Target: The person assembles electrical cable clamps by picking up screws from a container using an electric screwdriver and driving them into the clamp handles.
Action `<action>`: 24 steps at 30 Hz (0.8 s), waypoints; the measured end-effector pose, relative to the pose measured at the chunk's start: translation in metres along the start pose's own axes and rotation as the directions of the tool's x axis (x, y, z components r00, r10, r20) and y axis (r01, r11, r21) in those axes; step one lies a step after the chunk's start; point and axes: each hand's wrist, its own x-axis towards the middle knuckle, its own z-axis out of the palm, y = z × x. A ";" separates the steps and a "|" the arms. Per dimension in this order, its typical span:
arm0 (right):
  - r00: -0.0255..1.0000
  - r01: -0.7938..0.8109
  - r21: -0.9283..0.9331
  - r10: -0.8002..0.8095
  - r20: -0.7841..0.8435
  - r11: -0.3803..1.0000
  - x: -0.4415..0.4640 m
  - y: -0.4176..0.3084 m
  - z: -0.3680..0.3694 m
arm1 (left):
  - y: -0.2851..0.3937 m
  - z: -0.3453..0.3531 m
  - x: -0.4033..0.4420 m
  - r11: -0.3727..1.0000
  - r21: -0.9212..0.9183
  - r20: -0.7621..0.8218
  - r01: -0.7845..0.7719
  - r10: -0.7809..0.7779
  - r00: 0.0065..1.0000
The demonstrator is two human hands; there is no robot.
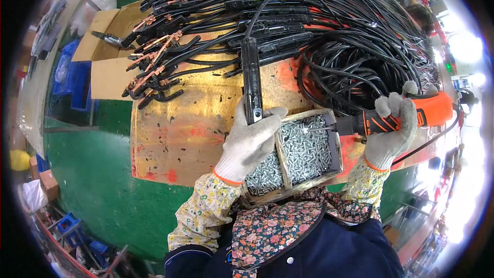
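Note:
My left hand (249,141), in a white knit glove, is closed around the near end of a long black plastic housing (251,80). It stands up from the grip, and a black cable arcs away from its far end. My right hand (399,128), also gloved, grips an orange and black electric screwdriver (378,122). Its bit points left over the box of screws (337,146), which is divided in two and full of small silver screws (306,154). The box lies in front of me, between the two hands. The screwdriver's cord trails down on the right.
Rows of black housings with cables (278,20) cover the far part of the worn table (180,139). Copper-jawed clamps (154,62) lie at the left, near an open cardboard box (110,72). A coiled heap of black cable (345,67) sits behind the screwdriver. Blue crates (77,80) stand at left.

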 end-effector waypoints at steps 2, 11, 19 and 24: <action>0.999 0.044 -0.080 -0.043 0.006 0.996 0.001 0.003 -0.003 | -0.001 -0.002 0.001 1.000 0.011 0.001 0.005 -0.005 1.000; 0.999 0.014 -0.044 -0.017 -0.052 0.999 0.002 0.006 -0.006 | 0.001 0.000 -0.002 1.000 0.006 0.005 0.013 -0.013 1.000; 0.989 -0.128 0.530 0.066 0.134 0.839 0.015 0.008 0.026 | -0.004 -0.001 -0.001 0.998 -0.053 0.009 -0.030 0.030 1.000; 0.971 -0.195 0.561 0.077 0.226 0.805 0.012 0.032 0.050 | -0.003 -0.004 -0.001 0.994 -0.109 0.040 0.003 0.001 0.999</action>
